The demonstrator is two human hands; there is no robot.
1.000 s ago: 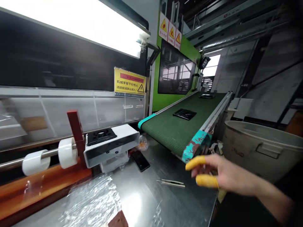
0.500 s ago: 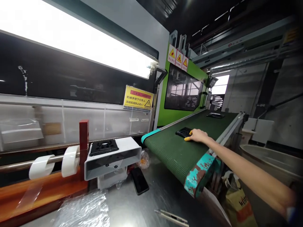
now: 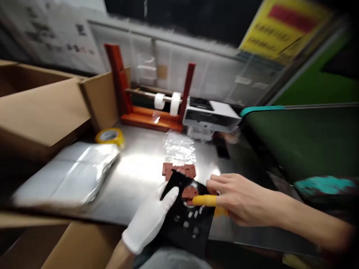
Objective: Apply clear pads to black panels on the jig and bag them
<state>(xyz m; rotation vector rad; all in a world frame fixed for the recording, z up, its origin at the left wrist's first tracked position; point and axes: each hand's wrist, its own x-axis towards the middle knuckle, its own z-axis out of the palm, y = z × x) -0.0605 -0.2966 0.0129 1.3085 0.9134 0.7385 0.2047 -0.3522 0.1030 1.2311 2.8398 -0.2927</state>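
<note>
A flat black plastic panel [image 3: 175,228] with a round hole and several small openings is held tilted over the front edge of the metal table. My left hand [image 3: 153,215], in a white glove, grips its left side with the thumb on top. At the right edge, my right hand [image 3: 238,200] has its fingers closed on the panel. One finger in a yellow finger cot [image 3: 206,200] reaches across the hole. Reddish-brown pieces [image 3: 179,170] lie just behind the panel, and the same colour shows through the hole. Motion blurs the fine details.
Clear plastic bags [image 3: 179,147] lie behind the pieces. A stack of bags [image 3: 67,173], yellow tape [image 3: 109,137] and cardboard boxes [image 3: 42,112] are leftward. A red tape stand [image 3: 151,121], white holder [image 3: 224,112] and phone [image 3: 221,147] stand behind; the green conveyor [image 3: 314,138] is right.
My view has swung left and down from the conveyor to the table. My right hand has come off the belt, and a black panel is now between both hands. My left hand has come into view.
</note>
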